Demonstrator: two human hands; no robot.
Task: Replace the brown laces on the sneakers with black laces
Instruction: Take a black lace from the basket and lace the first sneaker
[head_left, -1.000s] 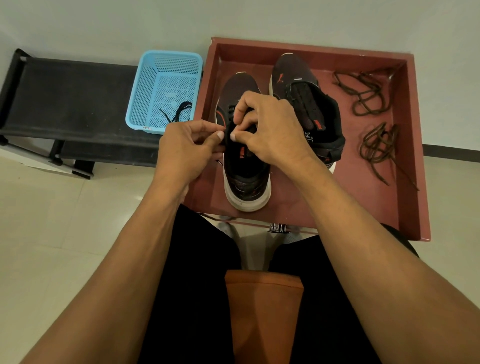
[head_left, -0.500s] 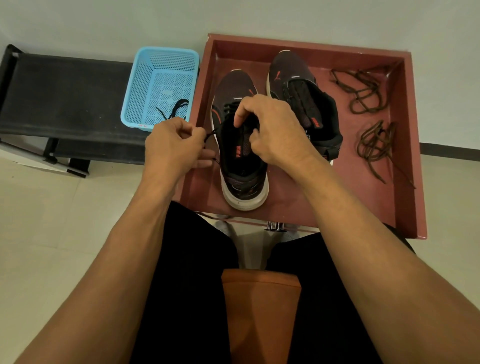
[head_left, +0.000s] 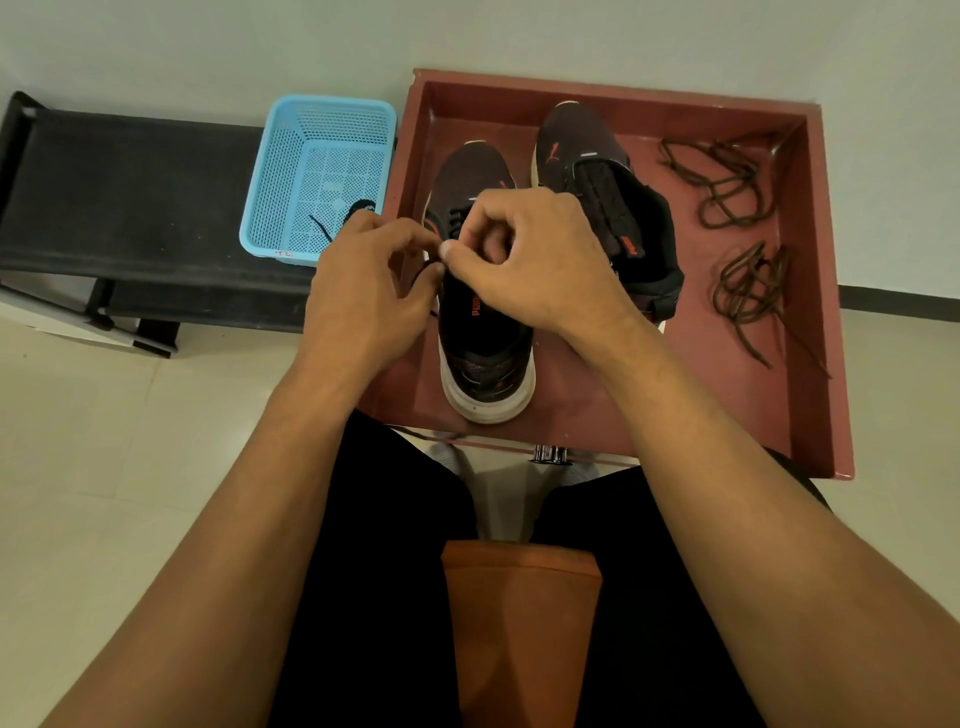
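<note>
Two dark sneakers stand in a red-brown tray. The left sneaker points away from me, with black lace threaded through its front eyelets. My left hand and my right hand meet over its left eyelet row, and both pinch the black lace there with curled fingers. The lace's run under my hands is hidden. The right sneaker carries black lacing and lies a little tilted beside it. Two bundles of brown laces lie at the tray's right side.
A blue plastic basket holding a short black lace piece sits on a black bench left of the tray. A pale wall runs behind. My black-clad legs and an orange cloth fill the foreground over the tiled floor.
My left hand moved right, back to the sneaker, after pulling the lace out to the left. My right hand shifted from the tongue to meet it at the left eyelets.
</note>
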